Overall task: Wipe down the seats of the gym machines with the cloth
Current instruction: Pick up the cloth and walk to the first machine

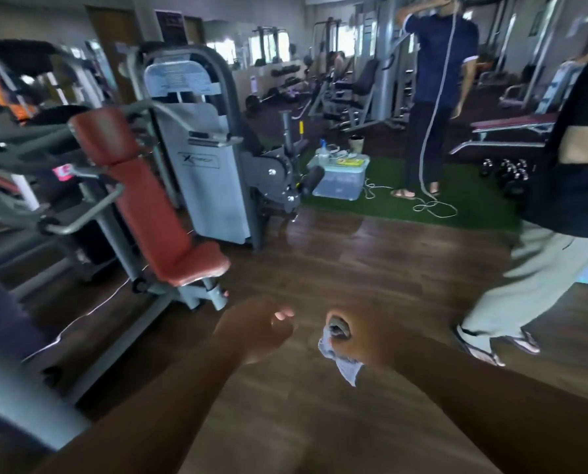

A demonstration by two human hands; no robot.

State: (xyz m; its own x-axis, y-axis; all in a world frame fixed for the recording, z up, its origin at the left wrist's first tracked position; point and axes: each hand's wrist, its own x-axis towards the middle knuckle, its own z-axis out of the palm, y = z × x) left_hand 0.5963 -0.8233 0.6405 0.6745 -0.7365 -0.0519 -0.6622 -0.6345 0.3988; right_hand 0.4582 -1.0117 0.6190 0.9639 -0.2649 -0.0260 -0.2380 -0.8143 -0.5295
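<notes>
My right hand (pixel 357 336) grips a crumpled pale blue cloth (pixel 340 360), whose loose end hangs below the fist. My left hand (pixel 258 331) hovers beside it with fingers loosely curled, holding nothing. Both are over the wooden floor. Up and to the left stands a gym machine with a red-orange seat (pixel 196 265) and a matching tall backrest (pixel 142 186), tilted back. Neither hand touches the seat. The view is blurred.
A grey weight-stack housing (pixel 200 172) stands behind the seat. A person in pale trousers (pixel 511 289) walks at the right. Another person in dark blue (pixel 432 97) stands on green turf by a clear plastic box (pixel 340 179) and loose cord. Dumbbells (pixel 508 172) lie beyond.
</notes>
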